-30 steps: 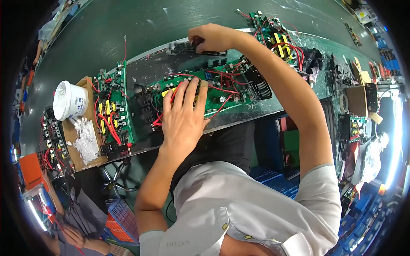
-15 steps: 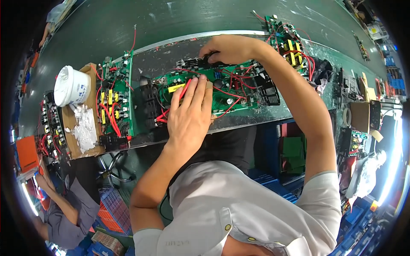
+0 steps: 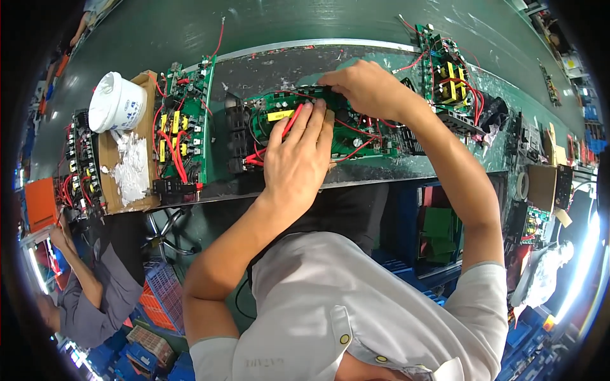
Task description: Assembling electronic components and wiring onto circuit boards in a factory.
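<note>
A green circuit board (image 3: 356,143) with red wires and a yellow-wrapped part (image 3: 281,115) lies before me on the bench, a black fan-like block (image 3: 237,136) at its left end. Across its middle rests my left hand (image 3: 298,152), fingers stretched out flat, beside a thick red wire (image 3: 293,120). My right hand (image 3: 365,86) reaches over from the right to the board's far edge. Its fingers are bent and pinched together there, close to a dark strip along that edge. Whatever is between those fingertips is hidden.
To the left are another board (image 3: 184,127), a white tub (image 3: 117,105) and cardboard (image 3: 152,108) smeared with white paste (image 3: 131,171). Another board (image 3: 451,82) stands at the far right near a crumpled black bag (image 3: 494,114). A co-worker (image 3: 105,286) sits at lower left.
The whole view has shifted slightly. Along the far edge, the black strip that stood out under my right hand now sits lower against the board. My left hand stays flat on the board.
</note>
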Tool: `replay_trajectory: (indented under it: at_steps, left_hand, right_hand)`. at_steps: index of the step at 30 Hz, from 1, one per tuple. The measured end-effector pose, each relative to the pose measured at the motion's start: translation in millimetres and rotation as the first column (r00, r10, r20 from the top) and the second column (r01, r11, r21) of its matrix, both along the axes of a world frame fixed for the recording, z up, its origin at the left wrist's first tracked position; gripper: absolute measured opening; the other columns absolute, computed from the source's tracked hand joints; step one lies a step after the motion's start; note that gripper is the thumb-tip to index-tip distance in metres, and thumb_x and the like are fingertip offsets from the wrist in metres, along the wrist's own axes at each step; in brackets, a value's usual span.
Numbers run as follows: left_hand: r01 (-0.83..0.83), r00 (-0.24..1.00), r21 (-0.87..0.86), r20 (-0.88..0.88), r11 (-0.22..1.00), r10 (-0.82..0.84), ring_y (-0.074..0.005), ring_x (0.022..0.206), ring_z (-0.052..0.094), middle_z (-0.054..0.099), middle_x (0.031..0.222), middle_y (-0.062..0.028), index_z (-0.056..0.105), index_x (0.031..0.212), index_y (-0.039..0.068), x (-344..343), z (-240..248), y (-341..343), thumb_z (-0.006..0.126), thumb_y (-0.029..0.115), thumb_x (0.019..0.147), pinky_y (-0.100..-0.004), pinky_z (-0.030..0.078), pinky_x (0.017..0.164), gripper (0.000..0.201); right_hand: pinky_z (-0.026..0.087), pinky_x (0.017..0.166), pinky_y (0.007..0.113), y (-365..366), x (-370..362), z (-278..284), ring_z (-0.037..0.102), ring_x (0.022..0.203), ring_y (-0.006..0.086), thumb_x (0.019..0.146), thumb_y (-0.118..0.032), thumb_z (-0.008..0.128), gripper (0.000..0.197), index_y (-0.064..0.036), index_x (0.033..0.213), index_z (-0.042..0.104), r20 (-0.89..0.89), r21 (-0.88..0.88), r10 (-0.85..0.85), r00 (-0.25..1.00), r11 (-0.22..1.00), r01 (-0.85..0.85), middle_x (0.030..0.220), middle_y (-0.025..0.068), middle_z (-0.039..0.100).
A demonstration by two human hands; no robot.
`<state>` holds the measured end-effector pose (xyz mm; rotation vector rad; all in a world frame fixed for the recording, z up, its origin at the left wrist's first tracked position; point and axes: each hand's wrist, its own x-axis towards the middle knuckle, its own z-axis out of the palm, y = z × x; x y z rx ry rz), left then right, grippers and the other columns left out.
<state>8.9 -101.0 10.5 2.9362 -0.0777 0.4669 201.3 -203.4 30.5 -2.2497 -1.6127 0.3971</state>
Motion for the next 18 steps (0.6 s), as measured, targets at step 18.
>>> replay_trajectory:
  at_steps: [18]
  left_hand:
    - [-0.039, 0.994, 0.046, 0.102, 0.998, 0.035, -0.025, 0.127, 0.056, 0.06, 0.136, -0.0122, 0.065, 0.123, 0.002, 1, -12, 3, 0.063, 0.016, 0.083, -0.0436, 0.04, 0.106, 0.042]
  right_hand:
    - [0.054, 0.084, 0.048, 4, 2, -7, 0.068, 0.092, 0.04, 0.088, -0.006, 0.062, 0.029, -0.01, 0.115, 0.071, 0.034, 0.017, -0.023, 0.999, 1.0, 0.023, 0.1, 0.0195, 0.071]
